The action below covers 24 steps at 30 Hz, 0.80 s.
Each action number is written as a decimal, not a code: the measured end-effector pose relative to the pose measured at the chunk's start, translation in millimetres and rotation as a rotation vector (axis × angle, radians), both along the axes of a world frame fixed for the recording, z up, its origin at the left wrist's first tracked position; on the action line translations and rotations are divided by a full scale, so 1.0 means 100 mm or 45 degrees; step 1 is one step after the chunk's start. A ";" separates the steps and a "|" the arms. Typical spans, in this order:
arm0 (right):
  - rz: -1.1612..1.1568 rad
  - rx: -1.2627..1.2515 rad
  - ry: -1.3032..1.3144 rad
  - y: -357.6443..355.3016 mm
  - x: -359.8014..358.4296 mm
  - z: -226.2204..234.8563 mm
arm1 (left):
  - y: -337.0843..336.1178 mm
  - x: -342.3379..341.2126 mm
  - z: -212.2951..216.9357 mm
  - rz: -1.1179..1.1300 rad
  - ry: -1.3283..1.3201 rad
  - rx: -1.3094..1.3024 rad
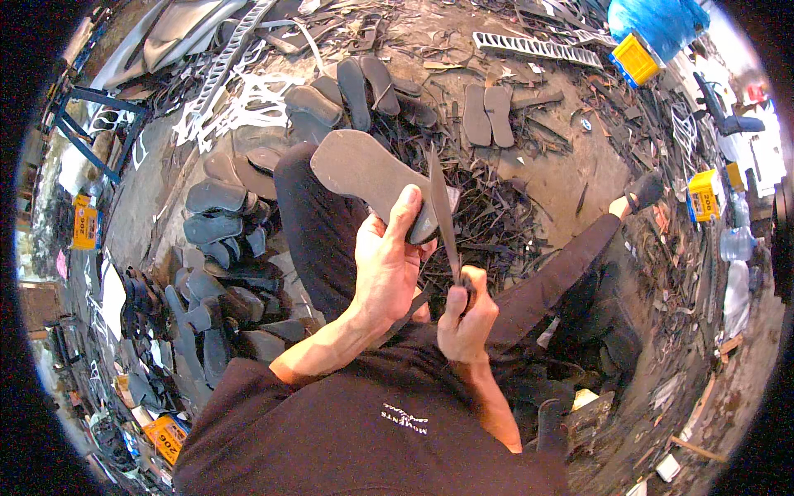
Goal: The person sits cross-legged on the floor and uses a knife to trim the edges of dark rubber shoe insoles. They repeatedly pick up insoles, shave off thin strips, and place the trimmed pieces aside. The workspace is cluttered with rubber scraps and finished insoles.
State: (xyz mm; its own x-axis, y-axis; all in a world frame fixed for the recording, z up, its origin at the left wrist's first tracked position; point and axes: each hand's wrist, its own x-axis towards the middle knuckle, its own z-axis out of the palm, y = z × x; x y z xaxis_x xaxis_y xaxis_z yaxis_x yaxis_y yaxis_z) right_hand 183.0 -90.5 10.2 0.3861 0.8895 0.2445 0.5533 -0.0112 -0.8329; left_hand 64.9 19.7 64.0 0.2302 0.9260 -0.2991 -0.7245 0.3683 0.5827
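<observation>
A grey-brown shoe sole (368, 174) is gripped in my left hand (387, 260), thumb on its upper face and fingers beneath. It is held tilted above my lap, its toe end toward the far left. My right hand (467, 318) is closed around the handle of a long knife (442, 211), whose blade points up and away. The blade stands right against the heel end of the sole; whether it cuts into the rubber I cannot tell. Dark rubber offcuts (496, 215) lie heaped on the ground behind the knife.
Piles of soles (219, 207) lie to the left, and more soles (356, 91) sit beyond my knee. A pair of soles (488, 116) rests at the far middle. White cut-out strips (248, 103), yellow boxes (703, 196) and a blue bag (657, 29) are around. My outstretched leg (571, 264) crosses the right side.
</observation>
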 end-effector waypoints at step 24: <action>0.454 -0.744 0.322 0.07 0.05 0.74 | -0.61 -0.59 -0.52 -0.137 0.210 -0.044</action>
